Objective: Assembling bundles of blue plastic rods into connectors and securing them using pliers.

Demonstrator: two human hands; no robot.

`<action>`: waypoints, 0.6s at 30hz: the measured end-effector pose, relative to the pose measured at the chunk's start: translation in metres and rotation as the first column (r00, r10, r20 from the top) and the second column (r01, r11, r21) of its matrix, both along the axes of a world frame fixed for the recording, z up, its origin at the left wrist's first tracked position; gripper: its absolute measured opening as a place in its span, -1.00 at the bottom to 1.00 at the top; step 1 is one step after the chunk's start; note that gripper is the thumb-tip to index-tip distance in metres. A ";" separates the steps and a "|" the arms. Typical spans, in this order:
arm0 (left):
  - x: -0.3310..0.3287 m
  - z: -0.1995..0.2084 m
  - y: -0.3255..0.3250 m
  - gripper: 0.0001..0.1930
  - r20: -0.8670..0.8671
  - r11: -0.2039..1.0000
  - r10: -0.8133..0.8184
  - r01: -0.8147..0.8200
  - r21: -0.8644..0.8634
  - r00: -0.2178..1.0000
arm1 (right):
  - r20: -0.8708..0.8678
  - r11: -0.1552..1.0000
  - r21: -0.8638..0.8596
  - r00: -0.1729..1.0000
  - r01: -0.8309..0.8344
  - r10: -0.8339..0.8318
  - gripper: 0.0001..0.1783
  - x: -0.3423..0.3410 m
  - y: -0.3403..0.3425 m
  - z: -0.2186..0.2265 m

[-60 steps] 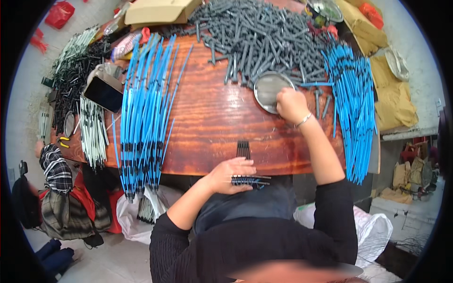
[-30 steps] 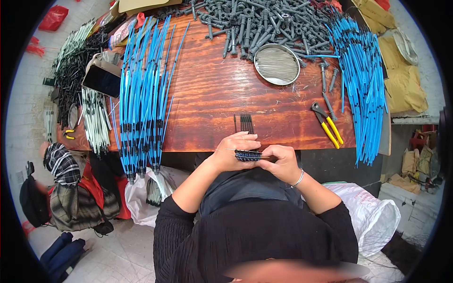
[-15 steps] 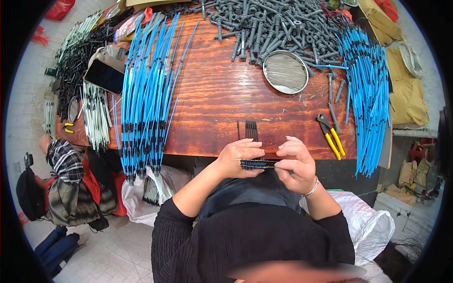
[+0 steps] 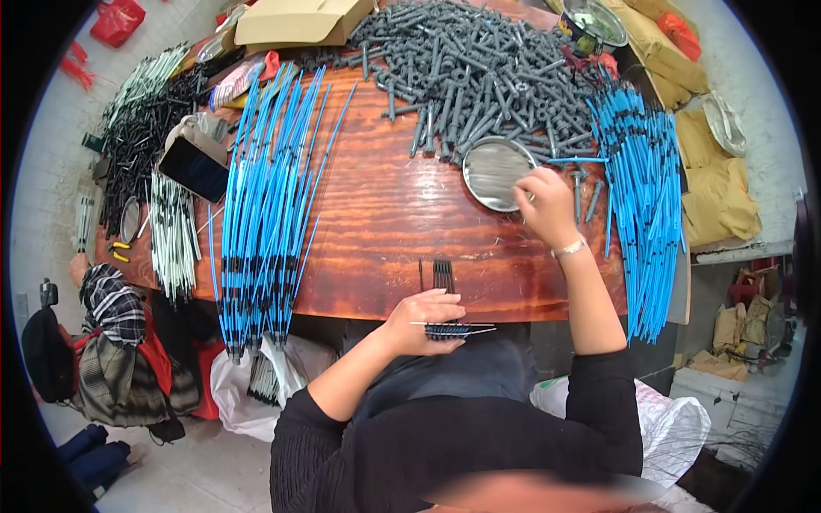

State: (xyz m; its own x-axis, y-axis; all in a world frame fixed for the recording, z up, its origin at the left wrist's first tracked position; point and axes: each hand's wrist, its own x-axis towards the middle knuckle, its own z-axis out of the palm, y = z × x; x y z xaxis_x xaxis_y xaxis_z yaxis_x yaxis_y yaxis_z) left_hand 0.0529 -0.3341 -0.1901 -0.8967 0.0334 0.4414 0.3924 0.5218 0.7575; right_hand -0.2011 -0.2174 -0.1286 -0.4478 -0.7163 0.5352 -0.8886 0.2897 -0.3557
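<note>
My left hand (image 4: 423, 323) is closed around a bundle of thin black rods (image 4: 442, 275) at the table's near edge. The rods' far ends stick out past my fingers. At the near end, blue bits show, with thin straight wires (image 4: 481, 330) lying crosswise. Farther right, my right hand (image 4: 542, 198) reaches to the near right rim of a round metal dish (image 4: 469, 185). Its fingers are bent together; whatever they hold is too small to make out. Inside the dish lie many fine straight wires (image 4: 500, 171).
Grey plastic bolt-like parts (image 4: 479, 77) are heaped at the back. Blue rods lie in bundles at left (image 4: 265, 222) and right (image 4: 641, 214). A phone (image 4: 194, 171) leans near white rods (image 4: 174, 248). Another person (image 4: 128, 350) sits at far left.
My right hand has left the bundle and moved up and right to the dish. My left hand keeps the rods. The yellow-handled pliers are now out of sight near my right forearm.
</note>
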 end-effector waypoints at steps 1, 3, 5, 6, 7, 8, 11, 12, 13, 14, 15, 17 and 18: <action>-0.001 0.000 0.001 -0.56 0.008 1.000 -0.013 0.012 0.009 1.000 | -0.016 1.000 -0.003 1.000 0.006 -0.006 -0.93 -0.009 -0.003 -0.006; -0.001 0.001 0.000 -0.56 0.014 1.000 -0.019 0.019 0.012 1.000 | -0.152 0.936 0.349 0.988 0.033 0.022 -0.92 -0.020 -0.012 -0.020; 0.000 0.002 0.001 -0.56 0.028 1.000 -0.017 0.017 0.018 0.999 | -0.210 0.858 0.510 0.976 0.059 0.058 -0.91 -0.023 -0.018 -0.021; 0.001 0.003 0.002 -0.56 0.041 1.000 -0.014 0.013 0.024 0.999 | -0.227 0.862 0.503 0.972 0.066 0.057 -0.91 -0.023 -0.019 -0.017; 0.001 0.003 0.001 -0.56 0.046 1.000 -0.010 0.008 0.027 0.999 | -0.241 0.865 0.496 0.969 0.074 0.055 -0.91 -0.023 -0.019 -0.015; 0.001 0.002 0.000 -0.56 0.042 1.000 -0.012 0.011 0.025 0.999 | -0.252 0.867 0.491 0.966 0.081 0.053 -0.91 -0.022 -0.020 -0.013; 0.000 0.002 -0.003 -0.55 0.057 0.999 -0.006 0.004 0.031 0.998 | -0.111 0.909 0.410 0.993 0.069 -0.025 -0.94 -0.008 -0.024 0.001; -0.001 0.003 -0.004 -0.56 0.049 1.000 -0.017 0.016 0.027 0.999 | -0.041 0.927 0.368 0.997 0.076 -0.066 -0.94 0.000 -0.026 0.004; -0.003 0.003 -0.005 -0.56 0.041 0.999 -0.031 0.030 0.023 0.999 | 0.036 0.924 0.370 0.995 -0.095 0.088 -0.90 0.013 -0.030 0.004; -0.003 0.003 -0.005 -0.56 0.033 0.999 -0.045 0.045 0.017 0.998 | 0.113 0.896 0.356 0.964 -0.264 0.239 -0.86 0.030 -0.038 0.002; -0.003 0.002 -0.005 -0.56 0.042 0.998 -0.052 0.051 0.023 0.998 | 0.128 0.818 0.407 0.912 -0.406 0.389 -0.87 0.049 -0.047 -0.001; -0.005 0.001 -0.004 -0.56 0.045 0.999 -0.050 0.049 0.023 0.998 | 0.156 0.717 0.454 0.839 -0.529 0.520 -0.87 0.075 -0.059 -0.011; -0.004 0.001 -0.004 -0.55 0.046 0.999 -0.045 0.044 0.018 0.998 | 0.127 0.674 0.482 0.806 -0.559 0.578 -0.87 0.084 -0.064 -0.021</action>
